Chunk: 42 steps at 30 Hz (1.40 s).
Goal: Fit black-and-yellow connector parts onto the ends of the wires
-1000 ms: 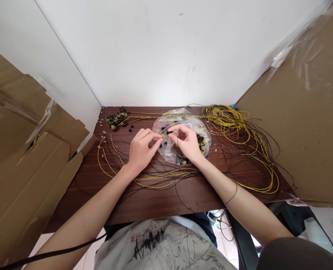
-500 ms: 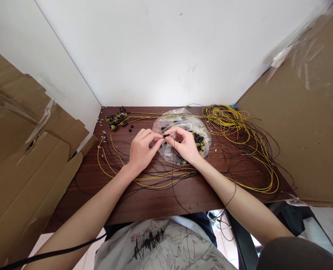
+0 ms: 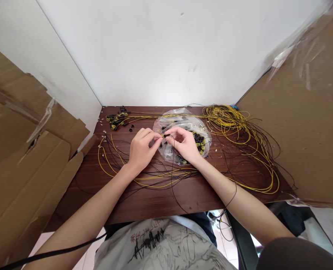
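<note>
Over the plastic bag, my two hands meet at the fingertips. Thumb and forefinger of my right hand pinch a small black connector with a thin black wire running down from it toward the table's front edge. My left hand is closed in a pinch just left of the connector, on a tiny yellowish piece mostly hidden by the fingers. Black-and-yellow connector parts fill the bag beneath my right hand.
Wired connectors lie at the back left of the brown table. A coil of yellow and black wires sits back right, with loops trailing forward. Loose wires cross under my forearms. Cardboard panels stand on both sides.
The fingertips have parted slightly, and a bit of the yellowish piece now shows between them. Both hands otherwise stay in place.
</note>
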Each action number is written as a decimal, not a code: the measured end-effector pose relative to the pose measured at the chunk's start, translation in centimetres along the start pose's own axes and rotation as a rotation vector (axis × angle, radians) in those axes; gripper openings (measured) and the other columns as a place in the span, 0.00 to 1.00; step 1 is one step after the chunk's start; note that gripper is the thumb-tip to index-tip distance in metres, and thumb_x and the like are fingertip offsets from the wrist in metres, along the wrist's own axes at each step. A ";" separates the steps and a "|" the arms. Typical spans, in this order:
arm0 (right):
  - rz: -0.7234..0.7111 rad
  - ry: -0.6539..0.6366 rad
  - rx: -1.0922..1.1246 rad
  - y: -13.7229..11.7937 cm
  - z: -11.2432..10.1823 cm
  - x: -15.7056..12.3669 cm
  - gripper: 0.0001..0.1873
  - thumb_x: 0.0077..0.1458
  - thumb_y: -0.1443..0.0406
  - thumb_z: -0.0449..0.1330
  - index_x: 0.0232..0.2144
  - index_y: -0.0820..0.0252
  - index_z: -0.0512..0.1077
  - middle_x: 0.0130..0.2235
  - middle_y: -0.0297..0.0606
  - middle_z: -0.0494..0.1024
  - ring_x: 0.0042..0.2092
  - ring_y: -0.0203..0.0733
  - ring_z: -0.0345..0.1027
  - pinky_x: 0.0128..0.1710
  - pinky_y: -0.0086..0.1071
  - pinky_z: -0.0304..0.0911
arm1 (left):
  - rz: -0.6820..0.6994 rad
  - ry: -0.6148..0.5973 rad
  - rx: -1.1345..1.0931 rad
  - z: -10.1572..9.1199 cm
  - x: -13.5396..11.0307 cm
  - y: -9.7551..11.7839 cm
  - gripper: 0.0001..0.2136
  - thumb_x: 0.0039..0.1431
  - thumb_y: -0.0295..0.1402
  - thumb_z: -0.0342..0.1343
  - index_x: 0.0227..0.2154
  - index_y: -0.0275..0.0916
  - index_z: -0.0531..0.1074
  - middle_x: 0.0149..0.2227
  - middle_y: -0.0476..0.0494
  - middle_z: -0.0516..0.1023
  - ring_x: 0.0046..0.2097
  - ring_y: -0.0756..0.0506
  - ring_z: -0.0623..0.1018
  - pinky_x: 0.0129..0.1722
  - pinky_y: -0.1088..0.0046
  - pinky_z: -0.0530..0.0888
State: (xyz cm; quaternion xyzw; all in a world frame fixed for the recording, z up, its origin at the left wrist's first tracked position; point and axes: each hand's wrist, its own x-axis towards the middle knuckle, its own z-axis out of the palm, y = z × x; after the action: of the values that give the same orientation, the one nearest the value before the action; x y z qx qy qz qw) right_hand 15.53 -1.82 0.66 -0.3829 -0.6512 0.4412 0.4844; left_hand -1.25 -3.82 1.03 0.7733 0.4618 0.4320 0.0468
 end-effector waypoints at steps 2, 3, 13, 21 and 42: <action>0.004 -0.008 -0.009 0.0 0.1 0.0 0.09 0.48 0.63 0.62 0.33 0.60 0.73 0.26 0.32 0.71 0.27 0.34 0.61 0.28 0.30 0.58 | 0.004 0.001 0.001 0.0 0.0 0.0 0.05 0.59 0.30 0.53 0.30 0.37 0.73 0.28 0.46 0.72 0.34 0.47 0.70 0.35 0.70 0.67; 0.006 -0.010 -0.016 0.1 0.1 0.0 0.09 0.48 0.62 0.62 0.33 0.60 0.73 0.26 0.32 0.71 0.27 0.34 0.61 0.28 0.29 0.58 | 0.004 0.002 0.000 0.0 0.0 0.0 0.05 0.59 0.30 0.53 0.30 0.37 0.73 0.28 0.46 0.72 0.34 0.47 0.70 0.35 0.70 0.68; 0.000 0.045 -0.033 0.3 -0.2 0.2 0.08 0.48 0.63 0.62 0.33 0.59 0.73 0.25 0.30 0.69 0.26 0.33 0.59 0.28 0.29 0.57 | -0.030 -0.023 0.001 0.0 -0.1 -0.1 0.04 0.58 0.31 0.54 0.33 0.38 0.73 0.29 0.47 0.72 0.35 0.47 0.70 0.35 0.70 0.68; 0.011 -0.001 -0.037 0.2 -0.1 0.1 0.09 0.48 0.62 0.62 0.33 0.59 0.73 0.26 0.32 0.71 0.26 0.34 0.61 0.28 0.29 0.57 | -0.022 -0.017 0.013 0.0 0.0 -0.1 0.04 0.58 0.29 0.53 0.31 0.38 0.73 0.29 0.46 0.72 0.35 0.46 0.70 0.34 0.70 0.67; 0.011 0.003 -0.035 0.3 0.0 0.1 0.08 0.48 0.63 0.62 0.33 0.59 0.73 0.26 0.32 0.71 0.27 0.34 0.62 0.28 0.29 0.58 | -0.026 -0.022 -0.006 0.0 -0.1 0.0 0.04 0.58 0.29 0.53 0.30 0.38 0.72 0.30 0.46 0.72 0.35 0.47 0.70 0.34 0.70 0.68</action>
State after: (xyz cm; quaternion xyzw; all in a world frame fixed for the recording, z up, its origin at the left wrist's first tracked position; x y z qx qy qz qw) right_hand 15.51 -1.62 0.38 -0.3957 -0.6560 0.4316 0.4762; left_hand -1.26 -3.88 0.97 0.7717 0.4700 0.4242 0.0599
